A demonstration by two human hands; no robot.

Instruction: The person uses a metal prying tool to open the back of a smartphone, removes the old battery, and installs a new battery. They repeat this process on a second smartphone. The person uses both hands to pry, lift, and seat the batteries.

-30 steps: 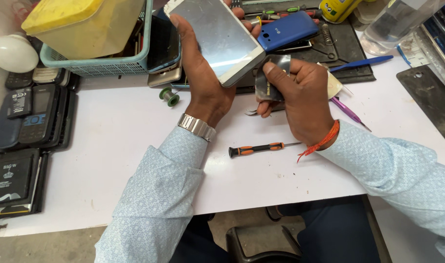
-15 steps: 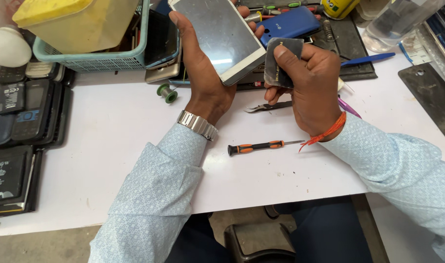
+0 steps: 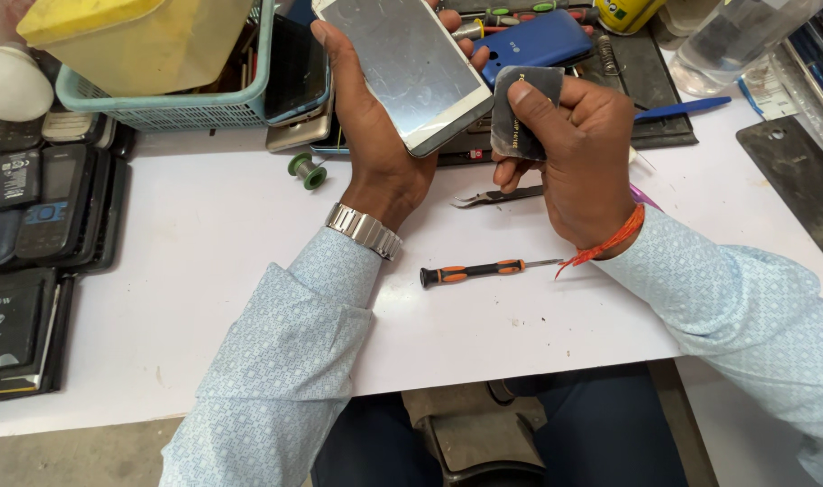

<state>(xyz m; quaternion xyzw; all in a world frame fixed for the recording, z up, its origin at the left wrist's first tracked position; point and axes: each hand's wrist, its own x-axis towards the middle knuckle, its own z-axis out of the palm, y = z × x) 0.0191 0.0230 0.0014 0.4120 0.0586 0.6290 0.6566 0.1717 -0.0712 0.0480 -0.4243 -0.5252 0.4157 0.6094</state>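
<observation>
Nearest the wearer, a dark stool (image 3: 484,446) is seen below the edge of the white table (image 3: 204,271), between pale blue patterned sleeves. On the table just beyond, a small screwdriver (image 3: 484,270) with a black and orange handle is laid flat, its tip pointed toward the right wrist, where an orange thread (image 3: 610,242) is tied. A metal watch (image 3: 365,230) is worn on the left wrist. A little farther on, a pair of tweezers (image 3: 497,196) is lying on the table, partly hidden under the right hand (image 3: 578,153). That hand is closed around a small dark flat battery (image 3: 522,113), which is pinched between the thumb on its face and the fingers behind it and held upright above the table. Just beside it, the left hand (image 3: 375,135) is wrapped around a white smartphone (image 3: 402,68), which is gripped by its long edges with the scratched screen facing up and tilted, the thumb along one side and the fingertips showing at the other. A small green spool (image 3: 307,169) is set on the table to the left of that hand. Along the left edge, several old dark phones (image 3: 46,207) are laid in a row. Farther back, a teal plastic basket (image 3: 177,108) is found holding a yellow container (image 3: 132,36), and a blue phone cover (image 3: 542,41) is resting on a dark mat (image 3: 650,90) behind the hands. At the far right, a clear plastic bottle (image 3: 731,41) is lying beside a blue pen (image 3: 682,108).
</observation>
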